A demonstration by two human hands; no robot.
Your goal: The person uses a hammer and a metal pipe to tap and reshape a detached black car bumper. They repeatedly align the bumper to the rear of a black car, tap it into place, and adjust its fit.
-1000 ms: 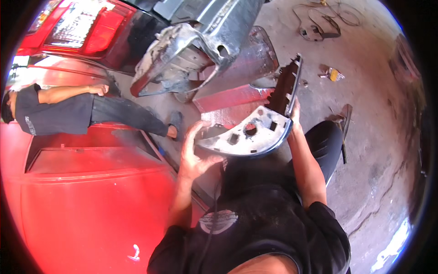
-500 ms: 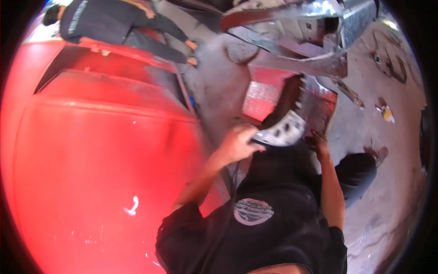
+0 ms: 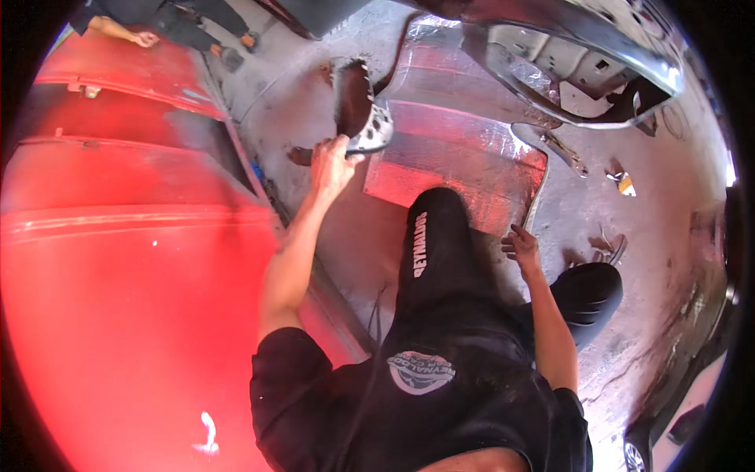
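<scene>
My left hand [image 3: 333, 169], arm stretched forward, is closed on one end of a curved piece [image 3: 359, 106]. That piece is dark brown on its inner face, with a jagged edge and a whitish rim dotted with holes; its exact kind I cannot make out. It is held up over the floor, beside the far left edge of a shiny foil-faced sheet [image 3: 464, 149] that reflects red. Close to the near right corner of that sheet, my right hand [image 3: 522, 248] is open with its fingers apart and nothing in it.
A large red vehicle body [image 3: 141, 299] fills the left side. Another person's dark-trousered legs [image 3: 197, 27] show beyond it. At the far right stands a dark car body part [image 3: 582, 55] with an opening. Tools [image 3: 565, 153] and a small yellow-and-white packet [image 3: 621, 181] lie on the concrete floor.
My left hand has carried the curved piece leftward, away from over the foil-faced sheet, baring more of it. My right hand has come off the sheet's edge and opened. The view has shifted.
</scene>
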